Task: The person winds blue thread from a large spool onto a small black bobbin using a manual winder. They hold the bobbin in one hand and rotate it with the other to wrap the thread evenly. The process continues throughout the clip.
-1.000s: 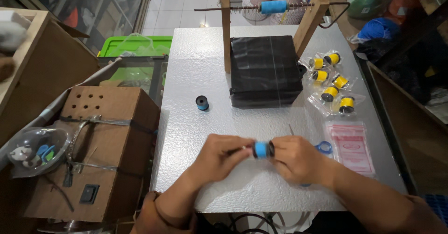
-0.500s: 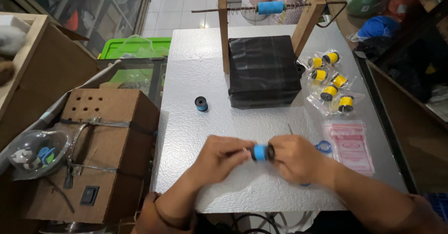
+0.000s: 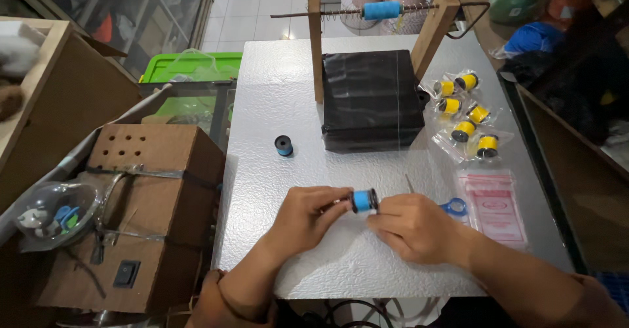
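1. The scissors [image 3: 452, 205] are mostly hidden behind the right hand [image 3: 413, 226]; only a blue handle loop is seen.
2. The thread from the blue spool [image 3: 362, 200] is too thin to be followed.
3. The green crate [image 3: 190, 66] is partly covered by plastic.

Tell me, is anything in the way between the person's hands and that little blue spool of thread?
Nothing visible. The left hand and right hand both already touch the blue spool, holding it between their fingertips just above the white table.
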